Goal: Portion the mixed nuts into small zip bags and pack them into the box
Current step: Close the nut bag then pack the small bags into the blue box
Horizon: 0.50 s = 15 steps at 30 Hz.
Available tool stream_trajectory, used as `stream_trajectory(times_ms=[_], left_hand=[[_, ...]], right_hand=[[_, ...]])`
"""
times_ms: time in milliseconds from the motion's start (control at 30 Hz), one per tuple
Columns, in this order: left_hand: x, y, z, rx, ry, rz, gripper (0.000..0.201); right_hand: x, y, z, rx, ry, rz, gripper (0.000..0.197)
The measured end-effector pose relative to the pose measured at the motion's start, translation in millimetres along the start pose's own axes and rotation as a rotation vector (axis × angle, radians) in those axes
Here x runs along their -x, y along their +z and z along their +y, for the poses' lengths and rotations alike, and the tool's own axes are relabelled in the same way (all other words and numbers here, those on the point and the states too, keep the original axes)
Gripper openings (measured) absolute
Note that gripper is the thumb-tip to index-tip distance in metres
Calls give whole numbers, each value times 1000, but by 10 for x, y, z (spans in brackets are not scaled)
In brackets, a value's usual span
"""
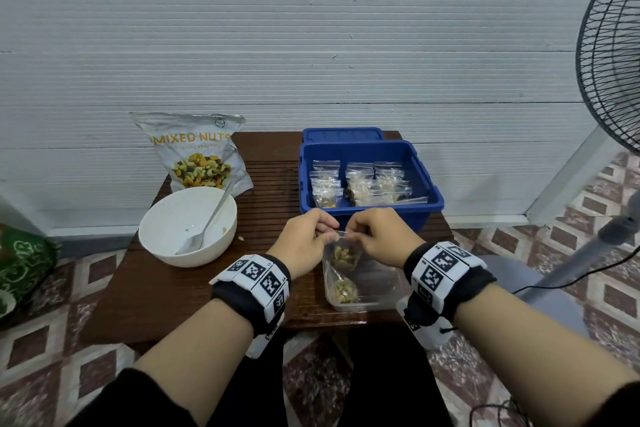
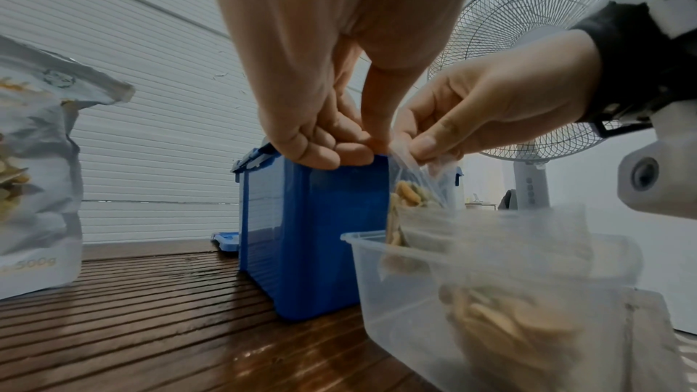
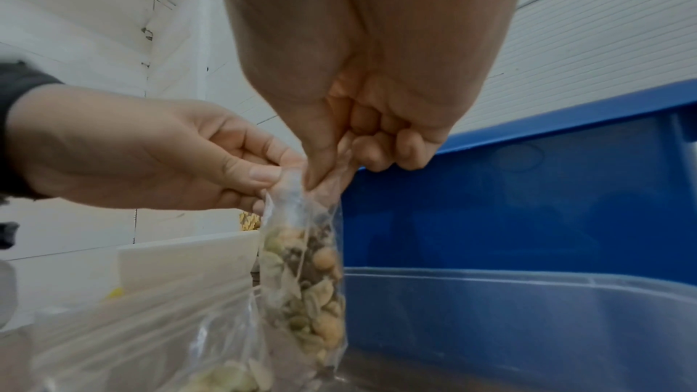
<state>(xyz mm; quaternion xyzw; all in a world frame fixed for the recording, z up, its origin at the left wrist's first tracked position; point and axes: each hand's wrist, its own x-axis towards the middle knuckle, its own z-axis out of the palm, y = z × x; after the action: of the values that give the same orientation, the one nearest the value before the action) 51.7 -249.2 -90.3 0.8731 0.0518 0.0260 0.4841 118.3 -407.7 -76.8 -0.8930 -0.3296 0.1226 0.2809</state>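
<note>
A small clear zip bag point(image 1: 343, 253) point(image 2: 409, 190) point(image 3: 305, 273) holding mixed nuts hangs upright over a clear plastic tub point(image 1: 374, 302) point(image 2: 471, 309). My left hand point(image 1: 306, 236) point(image 2: 331, 148) point(image 3: 241, 172) and right hand point(image 1: 377, 236) point(image 2: 433, 142) point(image 3: 339, 160) both pinch the bag's top edge, thumb against forefinger. A second bag with nuts point(image 1: 343, 291) point(image 3: 226, 374) lies in the tub below. Behind stands the open blue box point(image 1: 426, 184) point(image 2: 301, 234) point(image 3: 528, 204) with several filled zip bags point(image 1: 360, 184) inside.
A white bowl point(image 1: 162, 218) with a metal spoon point(image 1: 207, 225) sits at the left of the brown slatted table point(image 1: 270, 184). Behind it stands the mixed nuts pouch point(image 1: 197, 152) point(image 2: 34, 175). A standing fan point(image 1: 609, 62) point(image 2: 528, 70) is at the right.
</note>
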Motion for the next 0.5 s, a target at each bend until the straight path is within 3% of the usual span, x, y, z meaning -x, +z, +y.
stream_trajectory(times_ms=[133,233,367,500], left_hand=[[9,-72,8,25,30,19,15],[-29,-208,7,119,45,139,7],[-217,-404,-74,160,-51,342,10],[-439,-453,-205,155,-156,382,10]], right_hand=[[2,-134,-92,81,-7,-84,12],[-36,-466,-251,74,-15,-115,8],[-242,-1026,-462,108,-39,-62,7],[-636,-1321,-625,248,-56,-130,6]])
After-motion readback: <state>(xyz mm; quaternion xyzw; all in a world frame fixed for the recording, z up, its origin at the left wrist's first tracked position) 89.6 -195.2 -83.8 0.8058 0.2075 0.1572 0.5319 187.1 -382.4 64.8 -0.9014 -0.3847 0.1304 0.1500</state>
